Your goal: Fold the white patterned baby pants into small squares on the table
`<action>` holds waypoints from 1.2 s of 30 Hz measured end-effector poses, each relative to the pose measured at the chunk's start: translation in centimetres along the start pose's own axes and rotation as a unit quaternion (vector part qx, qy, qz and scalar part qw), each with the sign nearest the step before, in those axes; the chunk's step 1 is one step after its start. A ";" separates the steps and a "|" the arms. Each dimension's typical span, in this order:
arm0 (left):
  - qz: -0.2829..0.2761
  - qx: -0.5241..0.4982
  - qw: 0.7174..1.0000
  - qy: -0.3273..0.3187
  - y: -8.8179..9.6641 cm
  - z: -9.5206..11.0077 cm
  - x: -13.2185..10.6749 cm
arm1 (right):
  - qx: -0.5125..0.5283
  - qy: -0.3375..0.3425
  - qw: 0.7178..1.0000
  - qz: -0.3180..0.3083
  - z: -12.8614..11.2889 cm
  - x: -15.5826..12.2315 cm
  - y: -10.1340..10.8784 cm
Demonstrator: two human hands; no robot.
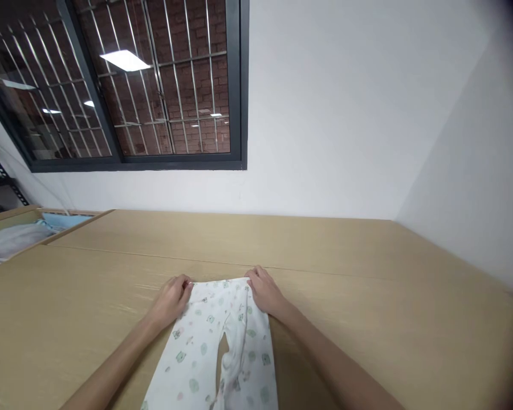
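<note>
A small pair of white trousers [214, 353] with a pale green and pink print lies flat on the wooden table [367, 285], waistband away from me, legs running off the bottom edge. My left hand [173, 297] pinches the waistband's left corner. My right hand [264, 291] pinches its right corner. Both hands rest low on the cloth at the table surface.
A box [12, 230] at the far left holds grey and light blue cloth. A white wall and a barred dark window [123, 85] stand behind the table. The side wall closes in on the right.
</note>
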State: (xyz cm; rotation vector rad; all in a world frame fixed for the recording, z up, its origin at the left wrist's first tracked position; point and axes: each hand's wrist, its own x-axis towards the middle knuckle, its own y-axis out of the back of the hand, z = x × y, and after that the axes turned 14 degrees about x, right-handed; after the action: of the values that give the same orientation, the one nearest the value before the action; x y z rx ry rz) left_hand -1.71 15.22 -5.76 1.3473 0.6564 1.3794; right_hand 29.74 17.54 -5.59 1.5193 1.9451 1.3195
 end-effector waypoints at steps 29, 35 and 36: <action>-0.001 0.012 0.995 0.095 -5.6 -6.7 9.1 | -0.067 -0.010 0.998 0.015 4.2 9.7 -2.5; -0.007 0.001 0.995 0.103 -4.5 -5.6 9.2 | -0.052 -0.022 0.998 0.031 4.2 9.7 -2.7; -0.005 0.002 0.994 0.111 -4.2 -5.2 9.3 | -0.053 -0.018 0.998 0.035 4.1 9.5 -2.7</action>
State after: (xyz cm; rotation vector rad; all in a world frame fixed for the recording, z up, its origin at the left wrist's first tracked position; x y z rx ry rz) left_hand -3.64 26.37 -7.30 1.2011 0.8115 1.5329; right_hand 27.67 27.91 -7.40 1.5612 1.7863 1.3911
